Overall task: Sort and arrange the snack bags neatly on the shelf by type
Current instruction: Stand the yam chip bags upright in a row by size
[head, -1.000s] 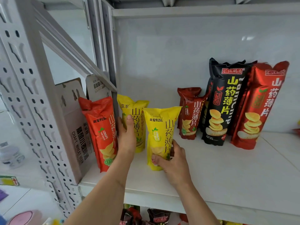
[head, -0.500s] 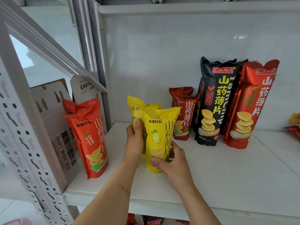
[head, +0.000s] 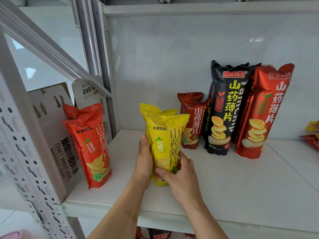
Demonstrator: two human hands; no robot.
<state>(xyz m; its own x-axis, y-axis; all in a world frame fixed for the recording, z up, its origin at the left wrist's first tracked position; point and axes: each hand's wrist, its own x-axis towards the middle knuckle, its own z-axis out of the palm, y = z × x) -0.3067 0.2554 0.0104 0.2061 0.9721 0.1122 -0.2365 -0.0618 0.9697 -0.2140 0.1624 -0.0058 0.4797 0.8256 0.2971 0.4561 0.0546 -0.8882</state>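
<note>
A: The front yellow yam-chip bag (head: 165,144) stood upright near the front of the white shelf (head: 241,187), with a second yellow bag (head: 155,110) tucked just behind it. The right hand (head: 179,176) had fingers and thumb curled round its lower end. The left hand (head: 144,161) lay along the pair's left side; whether it gripped the rear bag or only steadied it, I couldn't tell.

B: What might have gone wrong?

A: Those tall, light bags looked tippy. Letting go unevenly could have toppled the front one forward off the shelf edge. A sideways shove might have knocked the small dark-red bag (head: 191,121) beside them, which touched the black bag (head: 224,109) and, past it, the tall red bag (head: 262,111).

B: Anything hidden?

A: The rear yellow bag's base and face. The orange-red bag (head: 91,147) at the left leaned against a beer carton (head: 57,135), seemingly with another behind it. Packets at the far right (head: 313,135) were cut off, and the shelf below was barely visible.
</note>
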